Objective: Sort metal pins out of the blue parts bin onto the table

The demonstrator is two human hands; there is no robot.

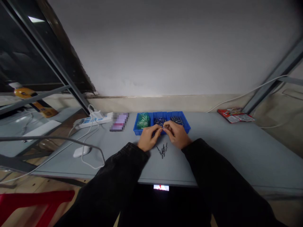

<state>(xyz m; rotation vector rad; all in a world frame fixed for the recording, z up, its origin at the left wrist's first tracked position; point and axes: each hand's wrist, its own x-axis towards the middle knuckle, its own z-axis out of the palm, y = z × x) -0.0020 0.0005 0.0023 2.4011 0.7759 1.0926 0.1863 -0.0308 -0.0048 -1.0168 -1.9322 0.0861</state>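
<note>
My left hand point(148, 137) and my right hand point(176, 134) meet over the grey table point(224, 148), just in front of a blue three-compartment tray point(187, 125). Both pinch a small thin metal pin point(163, 127) between their fingertips. The tray's left compartment holds green parts point(143, 120), while the middle and right ones hold dark metal pieces point(176, 119). Several small dark metal pins point(163, 149) lie on the table between my wrists. Black sleeves cover both arms.
A white power strip point(93, 121) with cables lies at the back left, a white mouse point(81, 151) near the left front edge. A red packet point(234, 114) rests at the back right. A red chair point(35, 205) stands lower left, metal shelving at the left.
</note>
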